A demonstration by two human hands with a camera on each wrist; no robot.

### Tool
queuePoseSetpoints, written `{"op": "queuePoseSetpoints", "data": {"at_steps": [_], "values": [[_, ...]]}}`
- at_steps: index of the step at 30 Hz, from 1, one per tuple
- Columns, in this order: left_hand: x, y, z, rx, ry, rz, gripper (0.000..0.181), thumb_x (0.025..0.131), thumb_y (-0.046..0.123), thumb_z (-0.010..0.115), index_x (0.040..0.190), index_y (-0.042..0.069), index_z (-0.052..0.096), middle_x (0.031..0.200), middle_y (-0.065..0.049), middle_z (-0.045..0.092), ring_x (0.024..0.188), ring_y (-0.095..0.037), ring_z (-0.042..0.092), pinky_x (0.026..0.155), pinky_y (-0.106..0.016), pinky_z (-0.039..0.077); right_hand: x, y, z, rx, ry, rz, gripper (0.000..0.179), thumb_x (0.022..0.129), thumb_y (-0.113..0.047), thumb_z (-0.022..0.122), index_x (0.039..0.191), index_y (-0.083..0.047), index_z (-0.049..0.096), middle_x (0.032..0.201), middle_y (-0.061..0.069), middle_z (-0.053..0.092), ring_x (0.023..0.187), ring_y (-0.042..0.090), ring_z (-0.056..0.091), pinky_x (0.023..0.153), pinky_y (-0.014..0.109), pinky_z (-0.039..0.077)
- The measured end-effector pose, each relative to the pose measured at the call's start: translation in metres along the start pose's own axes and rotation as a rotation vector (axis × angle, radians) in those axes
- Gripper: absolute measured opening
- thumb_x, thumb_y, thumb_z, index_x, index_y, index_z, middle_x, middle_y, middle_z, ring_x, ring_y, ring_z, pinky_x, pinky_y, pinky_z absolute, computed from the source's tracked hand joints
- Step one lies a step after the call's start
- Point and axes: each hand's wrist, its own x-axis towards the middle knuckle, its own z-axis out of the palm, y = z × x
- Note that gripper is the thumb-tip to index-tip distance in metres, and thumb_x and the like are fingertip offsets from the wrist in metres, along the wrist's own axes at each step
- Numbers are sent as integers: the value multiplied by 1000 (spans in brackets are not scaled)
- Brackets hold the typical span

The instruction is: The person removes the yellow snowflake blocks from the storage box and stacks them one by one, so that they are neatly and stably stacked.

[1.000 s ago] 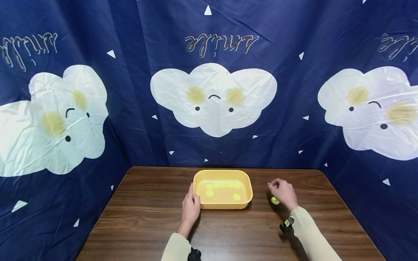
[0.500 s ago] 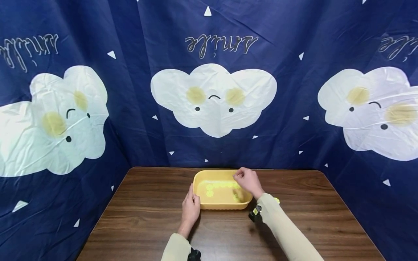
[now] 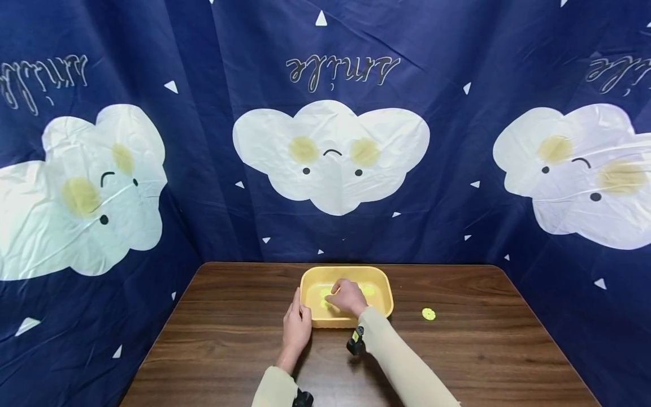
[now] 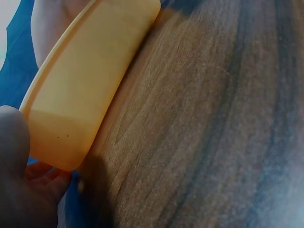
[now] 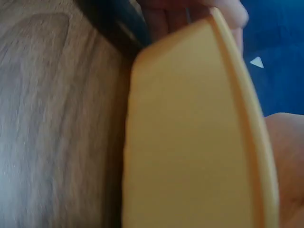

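A shallow yellow plastic basin (image 3: 319, 323) stands on the table. My left hand (image 3: 297, 325) holds its left end; in the left wrist view the thumb (image 4: 12, 142) lies at the rim and the fingers (image 4: 47, 183) reach round the lower corner. Over the basin's inside, my right hand (image 3: 348, 297) points down with fingers bent, fingertips among small yellow flower-shaped pieces (image 3: 323, 302) on the left of the floor. I cannot tell whether it pinches one. More pieces (image 3: 368, 290) show at the right. In the right wrist view the basin wall (image 5: 185, 128) hides the fingertips.
One yellow-green flower-shaped piece (image 3: 429, 314) lies flat on the brown wooden table (image 3: 478, 350), right of the basin. A dark blue curtain (image 3: 203, 215) with white clouds hangs behind the table and along both sides.
My right hand has moved left from beside the loose piece, over the basin's right edge, and down inside it. The loose piece is now fully uncovered. My left hand stays on the basin.
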Motion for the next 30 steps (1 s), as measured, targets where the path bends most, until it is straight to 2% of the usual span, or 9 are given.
{"op": "queuePoseSetpoints", "data": {"at_steps": [6,10,16,18,24,30], "values": [[-2,-1,0,10,-10,-15,52,99,4,51,151,2,46,138,-27,60,125,-42,60,103,-55,49,-1,-9,13,-79,-62,93,38,76,-28,82,60,-15,50,57,-4,46,53,15,43,47,28,31],[-2,-1,0,16,-11,-8,53,99,3,50,151,2,45,137,-27,61,124,-42,61,102,-54,50,-2,-11,17,-120,-85,115,49,77,-28,84,55,-17,41,52,-5,35,49,13,33,45,29,24],[-2,0,0,14,-5,-9,53,98,3,51,151,2,46,137,-27,61,124,-42,61,103,-55,50,-2,-10,17,-105,-92,122,59,78,-24,84,50,-20,32,48,-9,20,46,11,18,45,27,14],[-2,0,0,12,-2,-11,53,98,3,51,151,2,46,138,-27,60,124,-42,61,103,-55,49,-2,-9,16,-112,-101,124,56,78,-25,83,52,-20,34,49,-9,24,47,11,21,46,26,16],[-2,-1,1,14,6,-1,53,98,3,50,150,1,46,136,-27,61,122,-42,62,101,-55,50,-5,-10,12,-129,-73,90,35,74,-24,87,75,-16,53,70,-1,53,63,17,50,53,32,37],[0,0,0,5,4,-2,53,98,4,50,151,0,46,138,-28,60,124,-42,61,103,-55,50,-6,-11,7,-128,-35,58,29,75,-20,86,77,-16,57,74,1,59,68,20,55,55,36,41]]}}
